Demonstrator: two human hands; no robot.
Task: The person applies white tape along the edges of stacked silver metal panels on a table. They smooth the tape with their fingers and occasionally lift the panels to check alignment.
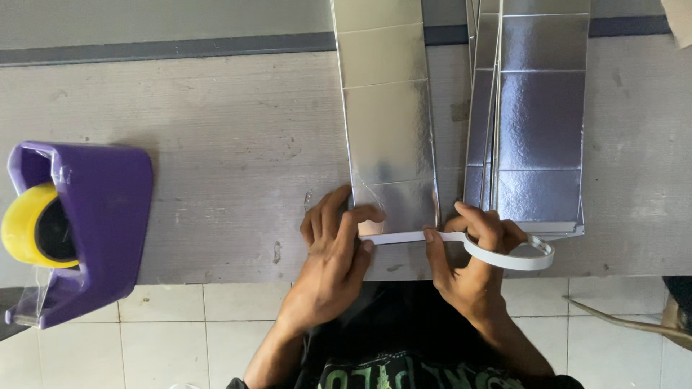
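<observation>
- Grey, scuffed wooden surface (238, 158), seen from above; its near edge runs across the lower part of the view, with white floor tiles (180, 331) below it and a dark band along its far edge.
- White tape strip (404, 237): stretched flat along the near end of the silver sheet, just inside the surface's near edge, running between the two hands.
- White tape roll (515, 256): a thin ring lying beside the right hand at the near edge, the strip leading out of it.
- Left hand (335, 252): fingers curled and together, fingertips pressing the left end of the tape strip and the near left corner of the silver sheet.
- Right hand (472, 263): thumb and fingers closed on the tape where the strip meets the roll.
- Silver sheet (389, 122): a long, creased foil-faced card lying from the far edge to the near edge, at the middle of the surface.
- Stack of silver sheets (537, 122): similar folded cards, just right of the single sheet, their near ends close to the right hand.
- Purple tape dispenser (90, 223): at the near left corner, overhanging the edge, carrying a yellow roll (21, 223); well apart from both hands.
</observation>
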